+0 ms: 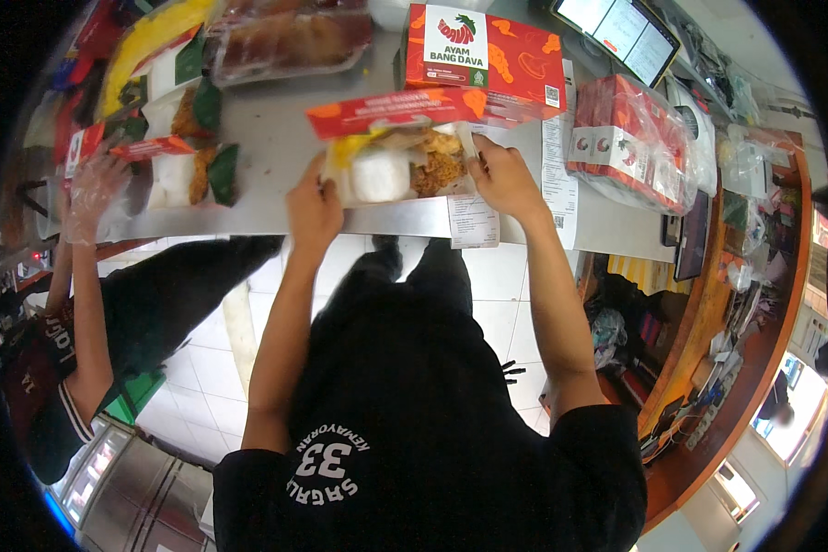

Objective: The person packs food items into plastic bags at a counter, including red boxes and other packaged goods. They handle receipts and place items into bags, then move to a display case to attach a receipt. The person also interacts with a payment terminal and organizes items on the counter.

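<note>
Between my two hands is a meal box (391, 113) with its red lid flap raised. Inside lie a white block of rice (380, 177), pieces of fried chicken (440, 167) and something yellow at the back left. My left hand (315, 204) grips the box's left side, fingers curled. My right hand (506, 179) is closed on the right side, thumb near the rim. A printed receipt (474, 223) hangs over the table's front edge just below the box. Behind the box stands a closed red-and-white meal box (515, 64).
At the left, a co-worker's plastic-gloved hand (97, 189) works by more open meal boxes (170, 189). A plastic-wrapped stack of red boxes (630, 143) sits right on the metal table (267, 138), beside a long receipt (559, 175). A tablet (621, 37) and a clear-covered tray (290, 41) stand farther back.
</note>
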{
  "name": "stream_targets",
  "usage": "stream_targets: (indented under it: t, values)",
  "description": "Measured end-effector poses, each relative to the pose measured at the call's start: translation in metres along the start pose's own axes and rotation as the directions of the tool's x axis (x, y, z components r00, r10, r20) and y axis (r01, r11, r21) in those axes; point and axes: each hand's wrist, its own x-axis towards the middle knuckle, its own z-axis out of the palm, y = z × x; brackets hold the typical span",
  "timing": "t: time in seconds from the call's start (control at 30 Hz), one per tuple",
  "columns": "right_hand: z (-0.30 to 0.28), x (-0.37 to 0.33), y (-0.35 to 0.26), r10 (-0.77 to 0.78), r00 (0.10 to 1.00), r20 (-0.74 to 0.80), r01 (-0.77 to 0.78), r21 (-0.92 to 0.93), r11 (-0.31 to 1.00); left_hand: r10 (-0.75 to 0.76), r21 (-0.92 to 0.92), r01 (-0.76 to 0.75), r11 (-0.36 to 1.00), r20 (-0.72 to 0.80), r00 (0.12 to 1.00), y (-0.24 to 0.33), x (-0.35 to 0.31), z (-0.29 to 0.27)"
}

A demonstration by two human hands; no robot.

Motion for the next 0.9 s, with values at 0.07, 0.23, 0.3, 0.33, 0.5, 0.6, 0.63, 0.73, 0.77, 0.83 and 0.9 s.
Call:
stream_targets:
  t: [0.07, 0.23, 0.3, 0.33, 0.5, 0.6, 0.63, 0.73, 0.77, 0.83, 0.9]
  values:
    - [-0.005, -0.002, 0.002, 0.013, 0.997, -0.080, -0.012, 0.010, 1.000, -0.023, 0.019, 0.021, 1.000, 0.107, 0.994, 0.010, 0.008, -0.001]
    - [0.019, 0.013, -0.026, -0.113, 0.818, -0.563, 0.070, -0.098, 0.993, 0.453, 0.209, -0.403, 0.891, -0.353, 0.818, 0.046, 0.044, 0.012]
    - [0.038, 0.028, -0.037, -0.050, 0.747, -0.663, 0.034, -0.038, 0.999, 0.335, -0.004, -0.369, 0.929, -0.411, 0.848, 0.056, 0.053, 0.023]
    - [0.043, 0.031, -0.040, -0.054, 0.711, -0.701, 0.016, -0.061, 0.998, 0.211, -0.173, -0.300, 0.938, -0.400, 0.892, 0.058, 0.055, 0.027]
    - [0.046, 0.025, -0.045, 0.007, 0.624, -0.781, 0.108, 0.096, 0.989, 0.165, -0.575, -0.307, 0.759, -0.286, 0.944, 0.038, 0.050, 0.016]
    - [0.023, 0.013, -0.043, -0.013, 0.716, -0.698, 0.219, 0.206, 0.954, 0.206, -0.655, -0.280, 0.702, -0.189, 0.960, 0.023, 0.058, 0.000]
    - [0.014, 0.010, -0.040, -0.022, 0.772, -0.636, 0.162, 0.163, 0.973, 0.238, -0.571, -0.297, 0.766, -0.178, 0.955, 0.021, 0.062, -0.002]
    - [-0.015, 0.004, -0.028, 0.000, 0.898, -0.440, 0.025, 0.053, 0.998, 0.304, -0.324, -0.352, 0.878, -0.190, 0.933, 0.017, 0.069, 0.001]
    - [-0.022, 0.004, -0.023, -0.060, 0.921, -0.385, 0.108, 0.104, 0.989, 0.327, -0.246, -0.364, 0.898, -0.181, 0.928, 0.016, 0.071, 0.004]
    - [-0.034, 0.003, -0.011, -0.184, 0.936, -0.302, 0.254, 0.213, 0.943, 0.342, -0.161, -0.359, 0.919, -0.125, 0.931, 0.011, 0.071, 0.007]
    - [-0.039, -0.004, 0.003, -0.186, 0.962, -0.199, 0.212, 0.120, 0.970, 0.435, -0.124, -0.441, 0.889, -0.075, 0.897, 0.005, 0.068, 0.004]
